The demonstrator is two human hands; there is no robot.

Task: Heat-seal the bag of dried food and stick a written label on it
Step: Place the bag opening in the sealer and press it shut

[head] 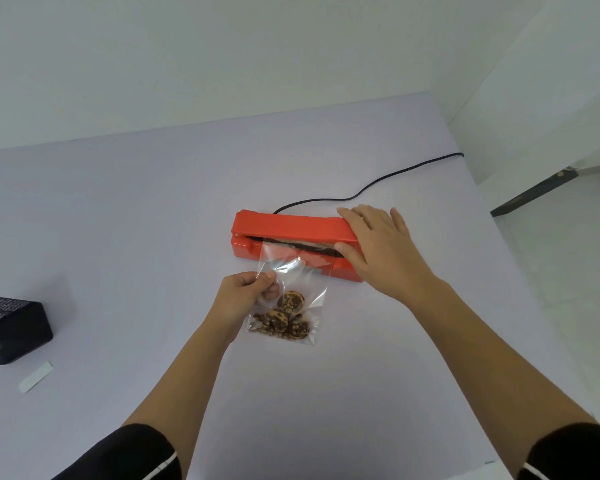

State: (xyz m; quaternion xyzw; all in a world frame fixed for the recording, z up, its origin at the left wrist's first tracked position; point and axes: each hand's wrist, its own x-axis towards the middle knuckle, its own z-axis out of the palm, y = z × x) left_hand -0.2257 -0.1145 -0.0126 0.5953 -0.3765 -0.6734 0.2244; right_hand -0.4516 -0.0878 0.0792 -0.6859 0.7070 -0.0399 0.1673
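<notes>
Left hand (246,289) pinches the clear bag (300,271) at its left side, thumb and forefinger closed on the film just above the contents, and offers the bag's open top into the mouth of the red sealer (288,225). Right hand (378,247) holds the right end of the sealer's lid, fingers laid over the top and the thumb tucked at the front edge under it; the lid stands ajar, with a dark gap showing where the top of the bag goes in. The bag lies near the middle of the table (136,209), slanting from the sealer back toward the near edge, with the dried food (284,317) bunched in its bottom corner. The sealer sits beyond it, toward the far right corner, and its black cord (371,185) trails off the right edge. By the left edge stand a black mesh pen holder (14,327) and, nearer, a small white strip (35,375) that is likely the label. The bag looks light, thin and slippery, and its film creases where it is pinched, so the empty film above the food seems the best place to hold it, pulled flat and taut across the bar. The pieces look brittle and should stay clear of the seam.
</notes>
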